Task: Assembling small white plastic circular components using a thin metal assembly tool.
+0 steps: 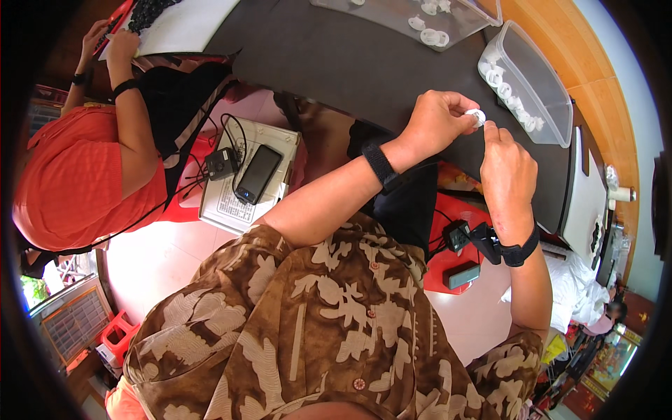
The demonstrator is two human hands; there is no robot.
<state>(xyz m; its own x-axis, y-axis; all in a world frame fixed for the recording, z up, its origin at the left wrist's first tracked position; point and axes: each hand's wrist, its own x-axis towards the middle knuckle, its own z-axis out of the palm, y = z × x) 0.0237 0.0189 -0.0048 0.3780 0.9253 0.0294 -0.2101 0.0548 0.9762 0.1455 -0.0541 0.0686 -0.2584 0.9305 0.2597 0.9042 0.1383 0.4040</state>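
Above the dark table's near edge, my left hand (439,126) pinches a small round white plastic piece (475,117) between thumb and fingers. My right hand (509,164) is closed, with its fingertips close beside that piece. Whether they touch it or grip something small, I cannot make out. Just past my hands stands a clear plastic box (553,98) with several similar white pieces (505,91) in it. Farther back, a wider clear tray (381,15) holds more of them. Each of my wrists wears a black band.
At left, a person in a red shirt (84,168) handles black pieces (147,12) over a white board (183,28). Left of me, a phone (260,171) and a black device (221,164) with cables lie on a white box (234,204). A red stool (448,269) stands beneath my right arm.
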